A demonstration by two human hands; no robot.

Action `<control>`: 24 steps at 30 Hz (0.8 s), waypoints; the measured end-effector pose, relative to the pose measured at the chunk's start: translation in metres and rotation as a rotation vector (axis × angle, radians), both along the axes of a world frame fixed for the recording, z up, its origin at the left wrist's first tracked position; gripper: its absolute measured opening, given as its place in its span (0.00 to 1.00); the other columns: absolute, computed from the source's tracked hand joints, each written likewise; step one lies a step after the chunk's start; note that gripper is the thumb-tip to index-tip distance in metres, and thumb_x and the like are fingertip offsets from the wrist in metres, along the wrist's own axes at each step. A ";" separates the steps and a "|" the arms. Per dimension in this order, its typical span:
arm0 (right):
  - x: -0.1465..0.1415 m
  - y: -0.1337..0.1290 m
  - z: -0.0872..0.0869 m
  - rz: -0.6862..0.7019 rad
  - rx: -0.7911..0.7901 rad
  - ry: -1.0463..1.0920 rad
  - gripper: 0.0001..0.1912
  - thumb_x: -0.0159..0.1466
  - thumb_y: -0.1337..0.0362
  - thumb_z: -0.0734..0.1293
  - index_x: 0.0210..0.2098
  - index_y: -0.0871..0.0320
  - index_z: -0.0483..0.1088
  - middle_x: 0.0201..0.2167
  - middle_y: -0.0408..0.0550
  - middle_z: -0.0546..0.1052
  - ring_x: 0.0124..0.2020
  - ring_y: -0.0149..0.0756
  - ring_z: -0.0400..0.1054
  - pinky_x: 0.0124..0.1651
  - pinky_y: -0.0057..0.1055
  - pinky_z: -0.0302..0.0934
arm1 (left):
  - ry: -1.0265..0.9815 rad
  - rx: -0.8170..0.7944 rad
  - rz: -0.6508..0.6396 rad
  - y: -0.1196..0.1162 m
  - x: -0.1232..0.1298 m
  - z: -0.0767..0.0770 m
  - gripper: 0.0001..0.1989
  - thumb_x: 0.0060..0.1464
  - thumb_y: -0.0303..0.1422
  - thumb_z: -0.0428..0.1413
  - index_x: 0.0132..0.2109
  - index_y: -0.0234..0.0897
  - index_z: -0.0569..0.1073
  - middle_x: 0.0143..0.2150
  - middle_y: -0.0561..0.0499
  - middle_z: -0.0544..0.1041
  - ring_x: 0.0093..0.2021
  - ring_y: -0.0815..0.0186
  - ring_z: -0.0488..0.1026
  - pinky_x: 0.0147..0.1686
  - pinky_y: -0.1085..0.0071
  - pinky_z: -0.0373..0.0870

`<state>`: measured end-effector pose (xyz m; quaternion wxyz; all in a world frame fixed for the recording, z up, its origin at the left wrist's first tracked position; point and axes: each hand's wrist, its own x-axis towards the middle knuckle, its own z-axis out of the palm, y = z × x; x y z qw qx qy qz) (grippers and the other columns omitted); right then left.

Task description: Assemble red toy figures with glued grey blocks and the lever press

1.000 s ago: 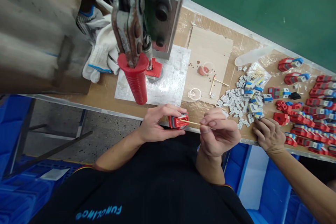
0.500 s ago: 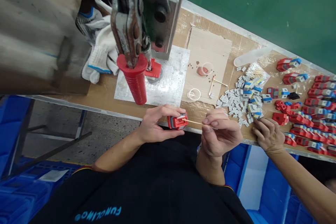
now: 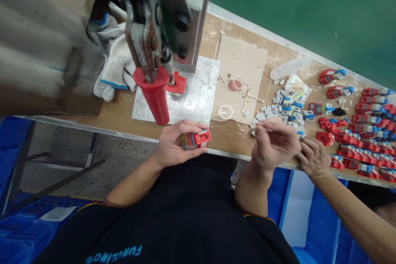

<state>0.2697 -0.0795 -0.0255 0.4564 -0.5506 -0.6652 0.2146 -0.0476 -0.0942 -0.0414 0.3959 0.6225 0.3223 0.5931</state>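
Note:
My left hand (image 3: 177,143) is wrapped round a red and grey toy part (image 3: 199,137), its hollow red face turned up, just off the table's front edge. My right hand (image 3: 275,142) pinches a thin wooden stick (image 3: 244,122) that points left, away from the toy part. Beyond my right hand lies a pile of small grey pieces (image 3: 267,112). On the cardboard sheet (image 3: 256,55) are a small cup with red liquid (image 3: 235,85), a clear round lid (image 3: 225,112) and two crossed sticks (image 3: 246,101).
A press with a red handle (image 3: 153,97) stands over a metal plate (image 3: 198,103). White gloves (image 3: 116,66) lie at its left. Another person's hand (image 3: 314,157) rests at the table edge near my right hand. Rows of toy vehicles (image 3: 359,140) fill the right side.
My right hand has moved right with the stick, whose tip has left the toy part. My left hand still holds the part, slightly further left in view.

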 end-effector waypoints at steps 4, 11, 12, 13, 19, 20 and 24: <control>-0.083 0.022 0.001 -0.020 0.143 0.021 0.05 0.66 0.66 0.75 0.39 0.48 0.77 0.32 0.43 0.81 0.33 0.38 0.73 0.37 0.39 0.68 | 0.005 -0.017 0.019 0.000 -0.002 -0.002 0.23 0.51 0.29 0.76 0.53 0.39 0.80 0.49 0.41 0.88 0.47 0.57 0.88 0.45 0.67 0.87; -0.088 0.031 0.009 0.045 0.125 -0.173 0.07 0.67 0.69 0.72 0.34 0.51 0.77 0.29 0.40 0.82 0.29 0.35 0.72 0.34 0.35 0.66 | 0.002 -0.043 0.026 -0.002 -0.003 -0.003 0.23 0.51 0.29 0.76 0.53 0.39 0.80 0.50 0.42 0.88 0.46 0.58 0.88 0.43 0.69 0.87; -0.088 0.031 0.009 0.043 0.123 -0.164 0.07 0.67 0.69 0.72 0.33 0.51 0.76 0.29 0.40 0.82 0.29 0.35 0.71 0.34 0.35 0.65 | 0.007 -0.044 0.026 -0.001 -0.003 -0.003 0.22 0.52 0.29 0.76 0.53 0.39 0.80 0.50 0.42 0.88 0.46 0.58 0.88 0.43 0.68 0.87; -0.087 0.030 0.010 0.039 0.127 -0.142 0.07 0.67 0.69 0.72 0.34 0.51 0.77 0.29 0.40 0.82 0.29 0.35 0.71 0.34 0.35 0.65 | 0.012 -0.046 0.029 -0.001 -0.003 -0.003 0.22 0.52 0.30 0.75 0.52 0.39 0.80 0.50 0.42 0.88 0.46 0.58 0.88 0.43 0.68 0.87; -0.092 0.011 0.027 0.021 0.267 0.165 0.05 0.66 0.66 0.75 0.39 0.48 0.77 0.29 0.41 0.80 0.29 0.38 0.74 0.34 0.39 0.68 | 0.005 -0.027 0.022 -0.001 0.002 -0.002 0.22 0.53 0.29 0.75 0.53 0.39 0.79 0.50 0.42 0.88 0.48 0.58 0.88 0.46 0.67 0.87; -0.094 0.006 0.030 0.036 0.280 0.188 0.05 0.65 0.64 0.75 0.39 0.48 0.77 0.28 0.42 0.79 0.29 0.40 0.75 0.35 0.41 0.69 | -0.002 -0.032 0.009 -0.001 0.003 -0.002 0.22 0.53 0.29 0.75 0.53 0.39 0.79 0.50 0.41 0.88 0.48 0.58 0.88 0.47 0.66 0.87; -0.105 -0.007 0.035 0.103 0.251 0.196 0.06 0.65 0.59 0.76 0.37 0.46 0.75 0.26 0.41 0.78 0.26 0.41 0.74 0.35 0.45 0.70 | -0.023 -0.046 -0.038 -0.003 0.007 0.000 0.23 0.53 0.28 0.75 0.54 0.39 0.79 0.52 0.40 0.88 0.51 0.56 0.88 0.51 0.65 0.87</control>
